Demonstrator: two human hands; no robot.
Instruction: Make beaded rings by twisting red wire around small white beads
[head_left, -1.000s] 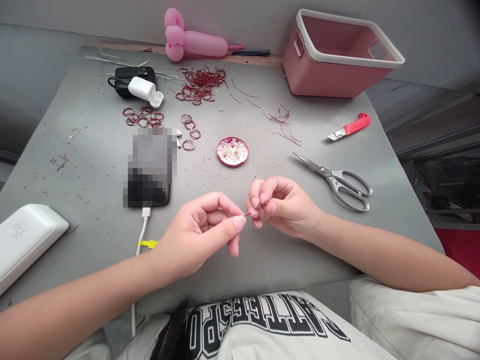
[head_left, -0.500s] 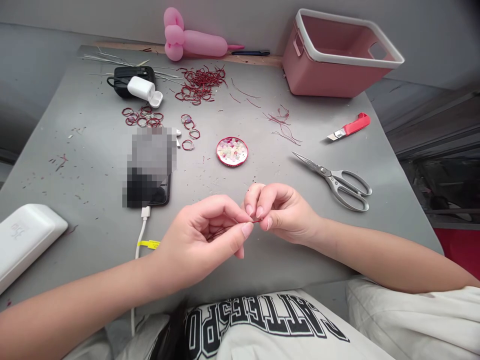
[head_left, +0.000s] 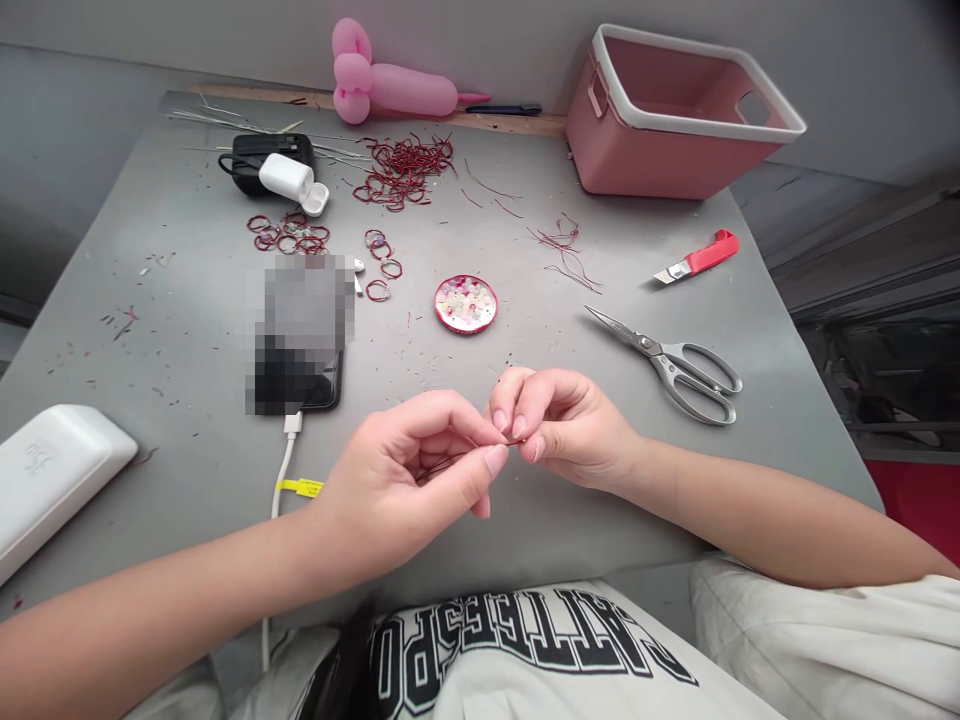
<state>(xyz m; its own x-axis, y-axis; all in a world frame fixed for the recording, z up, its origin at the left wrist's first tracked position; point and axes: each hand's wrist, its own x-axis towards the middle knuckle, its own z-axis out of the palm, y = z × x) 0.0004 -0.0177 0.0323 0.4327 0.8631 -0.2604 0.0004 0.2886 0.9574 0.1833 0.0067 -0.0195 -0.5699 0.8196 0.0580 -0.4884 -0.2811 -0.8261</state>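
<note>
Thumb and forefinger of my left hand (head_left: 424, 465) pinch a thin dark red cord (head_left: 514, 442), and loose strands of it run back into the palm. My right hand (head_left: 566, 425) pinches the same cord just to the right, fingertips close to those of the left. Whatever lies between the right fingertips is mostly hidden. Beyond the hands sits a small round dish (head_left: 466, 305) of pale and pink beads with a red rim. Several finished-looking red rings (head_left: 379, 290) with beads lie left of the dish.
Scissors (head_left: 664, 362) and a red utility knife (head_left: 697, 260) lie at right. A pink bin (head_left: 675, 150), red cord pile (head_left: 409, 165) and balloon (head_left: 405, 88) stand at the back. Left are a phone (head_left: 300, 370), white earphone case (head_left: 289, 180) and white box (head_left: 60, 480).
Both hands keep their pinch on the cord in nearly the same place. The whole view has shifted very slightly.
</note>
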